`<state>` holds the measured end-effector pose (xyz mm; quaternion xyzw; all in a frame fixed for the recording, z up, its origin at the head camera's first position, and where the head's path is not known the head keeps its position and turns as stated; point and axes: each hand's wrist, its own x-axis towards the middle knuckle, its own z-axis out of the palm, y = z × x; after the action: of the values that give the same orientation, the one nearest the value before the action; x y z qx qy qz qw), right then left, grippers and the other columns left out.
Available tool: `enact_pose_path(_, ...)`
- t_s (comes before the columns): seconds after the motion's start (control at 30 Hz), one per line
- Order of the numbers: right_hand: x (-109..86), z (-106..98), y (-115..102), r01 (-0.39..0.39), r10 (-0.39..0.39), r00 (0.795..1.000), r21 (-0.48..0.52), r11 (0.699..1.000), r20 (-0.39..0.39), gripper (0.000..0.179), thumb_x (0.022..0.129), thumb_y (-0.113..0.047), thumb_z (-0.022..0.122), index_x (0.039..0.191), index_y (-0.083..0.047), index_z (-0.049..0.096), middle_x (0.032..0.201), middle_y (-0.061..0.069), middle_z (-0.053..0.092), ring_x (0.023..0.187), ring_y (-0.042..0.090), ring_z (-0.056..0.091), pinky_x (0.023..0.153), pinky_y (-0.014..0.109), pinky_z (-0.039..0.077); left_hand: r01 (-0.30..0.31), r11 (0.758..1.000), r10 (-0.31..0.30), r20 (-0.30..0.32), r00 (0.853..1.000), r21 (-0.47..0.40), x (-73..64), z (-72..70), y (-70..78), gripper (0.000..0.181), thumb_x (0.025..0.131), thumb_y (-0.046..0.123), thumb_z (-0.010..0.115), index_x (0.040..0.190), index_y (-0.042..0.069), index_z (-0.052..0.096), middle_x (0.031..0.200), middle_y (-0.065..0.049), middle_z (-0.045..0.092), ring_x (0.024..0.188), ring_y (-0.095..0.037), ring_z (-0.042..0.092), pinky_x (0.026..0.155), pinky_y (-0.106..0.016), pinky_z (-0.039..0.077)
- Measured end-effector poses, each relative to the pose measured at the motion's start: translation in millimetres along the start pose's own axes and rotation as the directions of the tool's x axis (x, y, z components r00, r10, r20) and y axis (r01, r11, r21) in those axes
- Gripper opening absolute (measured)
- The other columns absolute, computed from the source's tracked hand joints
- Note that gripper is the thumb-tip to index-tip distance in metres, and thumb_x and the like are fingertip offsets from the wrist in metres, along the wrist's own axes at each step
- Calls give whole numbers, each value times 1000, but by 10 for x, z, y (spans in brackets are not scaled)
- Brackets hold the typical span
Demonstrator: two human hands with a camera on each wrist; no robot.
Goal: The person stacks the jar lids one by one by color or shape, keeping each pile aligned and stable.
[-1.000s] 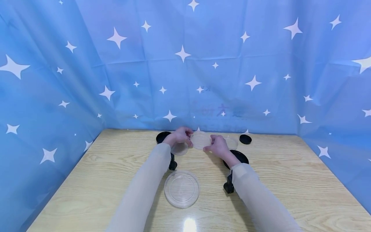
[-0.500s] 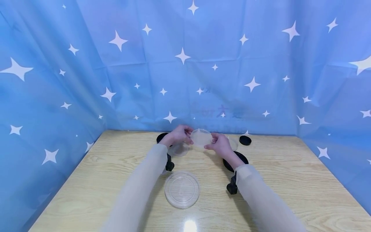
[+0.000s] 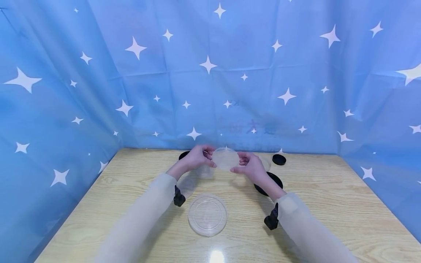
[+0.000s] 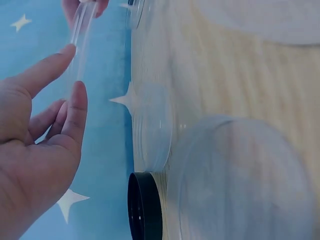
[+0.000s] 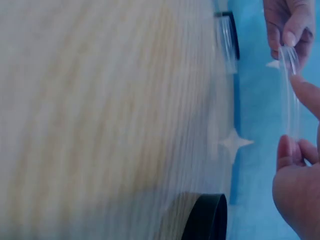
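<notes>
A clear round dish is held above the far part of a wooden table, its edges pinched between fingers and thumb by the left hand and right hand. Nearer the person lies another clear disc.

Blue star-printed curtain behind a wood-grain table, small black disc near its back edge

White stars dot blue cloth; the dishes are clear.
</notes>
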<state>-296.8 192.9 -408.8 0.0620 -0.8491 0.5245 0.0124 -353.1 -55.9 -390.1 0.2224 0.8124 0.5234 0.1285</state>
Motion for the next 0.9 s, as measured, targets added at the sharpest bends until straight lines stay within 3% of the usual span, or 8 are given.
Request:
enact_pose_path(0.17, -167, 40, -55, 4, -4, 1000, 3, 1000, 21, 72, 85, -9, 84, 147, 4, 50, 132, 24, 57, 111, 31, 59, 94, 39, 52, -6, 1000, 6, -41, 999, 10, -247, 38, 31, 66, 76, 2, 89, 134, -5, 59, 118, -19, 60, 96, -19, 61, 84, -28, 53)
enact_pose_path(0.27, -258, 60, -79, 13, -13, 999, 2, 1000, 39, 71, 84, -7, 85, 145, 5, 51, 131, 25, 57, 110, 31, 60, 92, 37, 53, -5, 1000, 6, -62, 998, 19, -410, 71, 55, 64, 74, 2, 90, 131, -4, 61, 118, -22, 61, 93, -18, 61, 81, -27, 53)
enact_pose_path(0.53, -505, 125, -133, 55, -59, 992, 33, 998, 113, 69, 82, -6, 86, 141, 9, 53, 125, 26, 57, 106, 31, 61, 86, 30, 52, -11, 999, 5, -119, 993, -51, -833, 162, 34, 64, 70, 0, 92, 126, -9, 60, 110, -21, 61, 87, -17, 62, 79, -25, 54)
enact_pose_path(0.7, -648, 204, -140, 68, -73, 983, 36, 997, 166, 69, 80, -4, 88, 138, 9, 55, 125, 24, 59, 105, 28, 61, 89, 32, 53, 27, 999, -32, -164, 986, -31, -1099, 249, -22, 64, 68, 1, 92, 123, -8, 61, 99, -13, 62, 83, -16, 61, 72, -25, 54)
enact_pose_path(0.9, -773, 323, -120, 79, -90, 969, 56, 995, 232, 71, 75, -1, 90, 136, 12, 55, 119, 23, 58, 102, 25, 59, 90, 30, 53, 62, 997, -68, -192, 979, -38, -1380, 349, -66, 65, 65, 0, 94, 121, -8, 61, 96, -14, 62, 79, -17, 60, 70, -26, 55)
